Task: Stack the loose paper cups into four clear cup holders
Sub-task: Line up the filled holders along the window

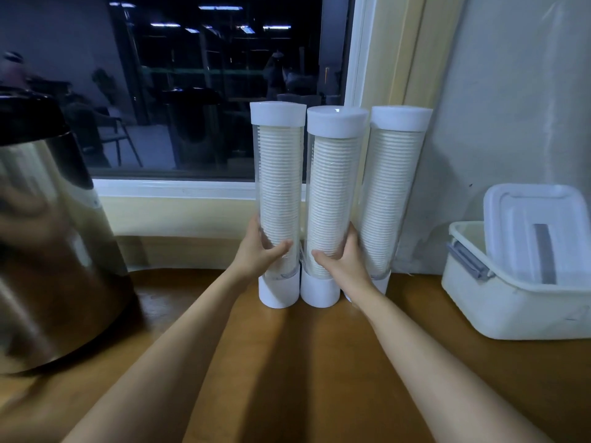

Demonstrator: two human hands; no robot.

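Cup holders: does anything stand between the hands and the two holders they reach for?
Nothing visible does. The left hand grips the left holder low down, directly on its clear wall; the right hand grips the middle holder likewise.

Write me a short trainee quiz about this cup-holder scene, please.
1. True or false: the left hand grips the leftmost clear tubular cup holder, which is filled with white paper cups.
2. Which holder does the right hand grip? A) the middle one B) the rightmost one C) none
3. Short answer: what stands on the brown wooden counter to the right of the holders?

Key: 1 true; 2 A, the middle holder; 3 a white plastic box with its lid propped inside it.
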